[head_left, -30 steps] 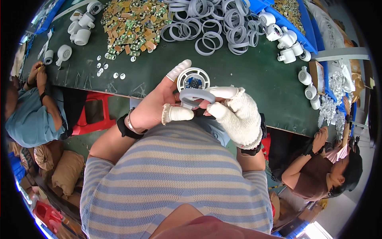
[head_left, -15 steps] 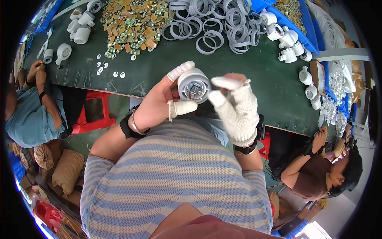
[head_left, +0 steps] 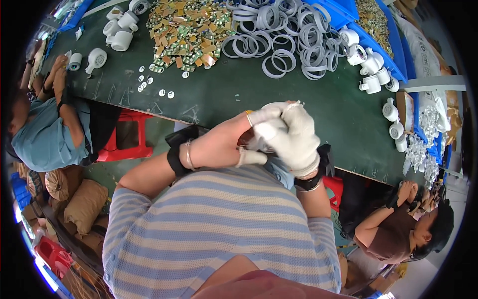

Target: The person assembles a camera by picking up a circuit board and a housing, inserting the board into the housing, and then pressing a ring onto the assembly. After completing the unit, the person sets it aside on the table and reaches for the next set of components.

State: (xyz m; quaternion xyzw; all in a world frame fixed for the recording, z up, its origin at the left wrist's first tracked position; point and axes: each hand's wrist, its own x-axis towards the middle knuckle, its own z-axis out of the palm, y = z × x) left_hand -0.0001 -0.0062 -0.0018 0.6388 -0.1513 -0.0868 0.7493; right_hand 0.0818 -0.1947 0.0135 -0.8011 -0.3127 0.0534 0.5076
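Just over the table's near edge, my left hand (head_left: 215,143), with white cots on its thumb and a finger, is closed round a white round housing (head_left: 259,145). My right hand (head_left: 297,139), in a white knitted glove, is wrapped over the open face of the same housing from the right. Only small, blurred bits of the housing show between the hands, so its inside is hidden. Beyond the hands, small white discs (head_left: 171,94) lie scattered on the green table (head_left: 214,92).
A heap of small circuit boards (head_left: 186,37) and a pile of grey rings (head_left: 279,63) cover the far side. White housings stand at far left (head_left: 121,41) and right (head_left: 371,84). Blue bins (head_left: 386,57) line the right. Co-workers sit left (head_left: 47,129) and right (head_left: 383,231).
My right hand has closed over the face of the housing, hiding the circuit board that showed inside. Both hands have dropped slightly toward my body, and the view has shifted a little.
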